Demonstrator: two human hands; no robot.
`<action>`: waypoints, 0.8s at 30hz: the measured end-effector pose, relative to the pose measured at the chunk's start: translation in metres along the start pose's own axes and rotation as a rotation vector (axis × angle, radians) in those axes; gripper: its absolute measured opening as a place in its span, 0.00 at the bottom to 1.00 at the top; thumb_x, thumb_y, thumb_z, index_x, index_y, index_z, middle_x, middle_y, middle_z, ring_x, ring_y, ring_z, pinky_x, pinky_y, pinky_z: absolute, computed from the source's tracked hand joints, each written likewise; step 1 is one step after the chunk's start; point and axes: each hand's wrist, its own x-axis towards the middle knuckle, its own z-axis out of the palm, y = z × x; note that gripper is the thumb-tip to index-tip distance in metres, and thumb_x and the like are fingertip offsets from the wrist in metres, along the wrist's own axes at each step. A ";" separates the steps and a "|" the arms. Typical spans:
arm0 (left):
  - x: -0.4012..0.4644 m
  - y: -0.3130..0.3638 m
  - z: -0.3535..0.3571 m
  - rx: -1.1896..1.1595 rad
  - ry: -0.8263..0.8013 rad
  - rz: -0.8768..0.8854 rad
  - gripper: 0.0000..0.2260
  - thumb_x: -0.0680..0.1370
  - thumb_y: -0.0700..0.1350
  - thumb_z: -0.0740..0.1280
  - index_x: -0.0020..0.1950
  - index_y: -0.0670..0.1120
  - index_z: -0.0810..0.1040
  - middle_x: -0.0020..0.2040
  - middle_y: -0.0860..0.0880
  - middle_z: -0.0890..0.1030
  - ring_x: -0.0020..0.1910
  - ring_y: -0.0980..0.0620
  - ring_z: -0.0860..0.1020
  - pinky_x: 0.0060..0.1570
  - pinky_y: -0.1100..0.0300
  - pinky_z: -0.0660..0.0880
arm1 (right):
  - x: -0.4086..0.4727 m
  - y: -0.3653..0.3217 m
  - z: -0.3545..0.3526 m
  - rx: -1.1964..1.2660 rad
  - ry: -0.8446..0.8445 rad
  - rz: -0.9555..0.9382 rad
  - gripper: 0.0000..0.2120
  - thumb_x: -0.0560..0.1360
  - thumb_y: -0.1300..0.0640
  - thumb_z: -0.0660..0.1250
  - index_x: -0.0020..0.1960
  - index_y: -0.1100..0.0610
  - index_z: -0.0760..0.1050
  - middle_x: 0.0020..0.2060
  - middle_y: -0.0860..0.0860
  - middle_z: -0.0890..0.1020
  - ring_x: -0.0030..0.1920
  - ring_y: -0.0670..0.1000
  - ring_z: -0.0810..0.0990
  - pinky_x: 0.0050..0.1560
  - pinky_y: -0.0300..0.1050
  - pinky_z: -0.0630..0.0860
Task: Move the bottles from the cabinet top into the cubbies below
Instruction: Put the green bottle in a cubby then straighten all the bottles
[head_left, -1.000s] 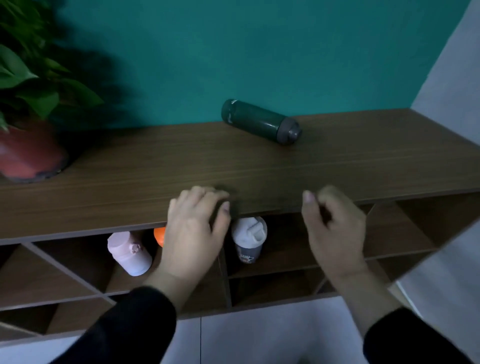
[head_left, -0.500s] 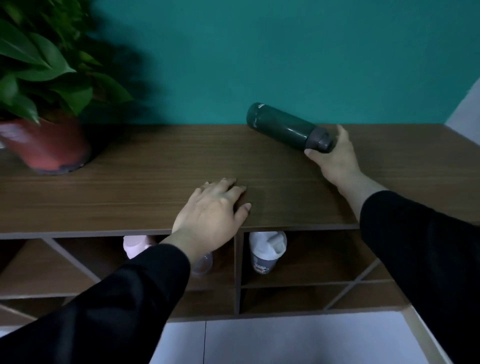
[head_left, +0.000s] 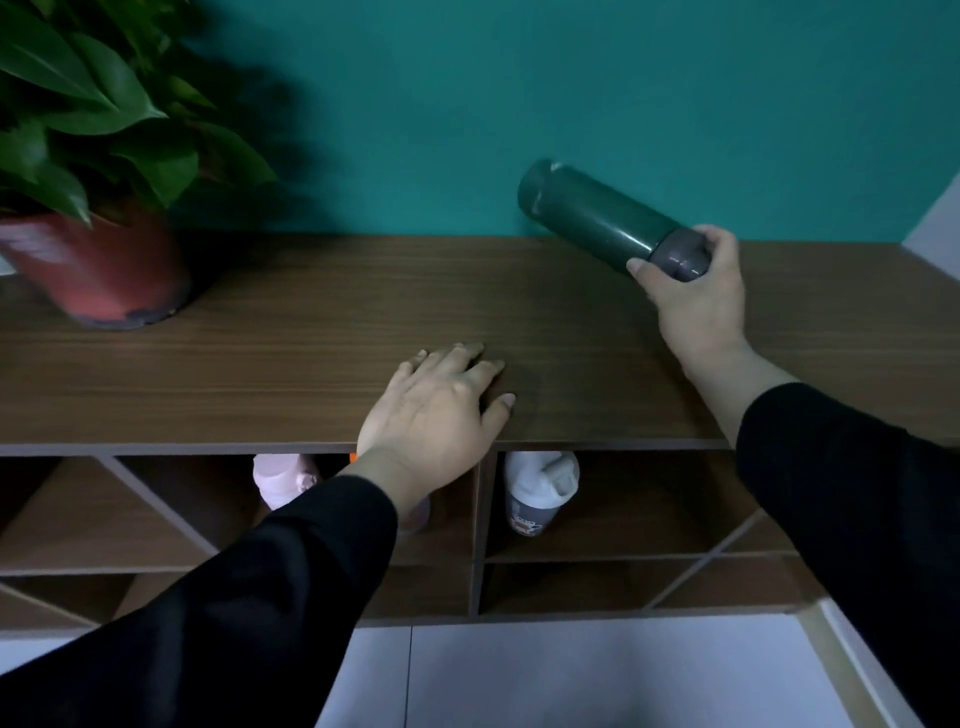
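A dark green bottle (head_left: 592, 215) with a grey cap is tilted, its far end raised above the wooden cabinet top (head_left: 291, 364). My right hand (head_left: 691, 296) is closed around its grey cap end. Flat on the front edge of the cabinet top rests my left hand (head_left: 436, 410), fingers spread, holding nothing. In the cubbies below, a pink bottle (head_left: 280, 480) shows in the left cubby, partly hidden by my left arm, with a bit of orange beside it. A white-lidded grey bottle (head_left: 537, 491) lies in the cubby to the right of the divider.
A potted plant in a red pot (head_left: 98, 270) stands on the cabinet top at the far left. The teal wall (head_left: 415, 114) runs right behind the cabinet. Diagonal-divided cubbies (head_left: 727, 551) sit at lower right. White cabinet fronts (head_left: 571, 675) are below.
My right hand has closed on the green bottle's cap end and lifted the bottle off the cabinet top. My left hand has stayed on the front edge.
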 end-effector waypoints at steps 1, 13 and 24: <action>-0.001 0.000 -0.001 -0.008 -0.002 0.000 0.25 0.83 0.60 0.55 0.77 0.53 0.69 0.80 0.51 0.66 0.80 0.49 0.61 0.80 0.50 0.54 | -0.010 -0.011 -0.010 0.101 0.015 -0.007 0.34 0.63 0.42 0.79 0.64 0.49 0.70 0.56 0.48 0.79 0.55 0.51 0.82 0.57 0.55 0.80; -0.131 0.036 0.007 -0.800 0.484 -0.148 0.12 0.82 0.51 0.61 0.41 0.51 0.79 0.37 0.55 0.80 0.37 0.59 0.76 0.41 0.65 0.71 | -0.210 -0.094 -0.183 0.026 -0.044 -0.121 0.30 0.61 0.55 0.75 0.59 0.37 0.71 0.50 0.26 0.78 0.50 0.31 0.79 0.47 0.28 0.77; -0.186 0.002 0.089 -0.510 -0.177 -0.282 0.04 0.79 0.45 0.65 0.46 0.50 0.79 0.41 0.49 0.85 0.41 0.49 0.82 0.46 0.51 0.79 | -0.215 0.022 -0.151 -0.427 -0.317 0.160 0.33 0.70 0.51 0.78 0.71 0.47 0.68 0.62 0.46 0.71 0.57 0.46 0.73 0.55 0.41 0.70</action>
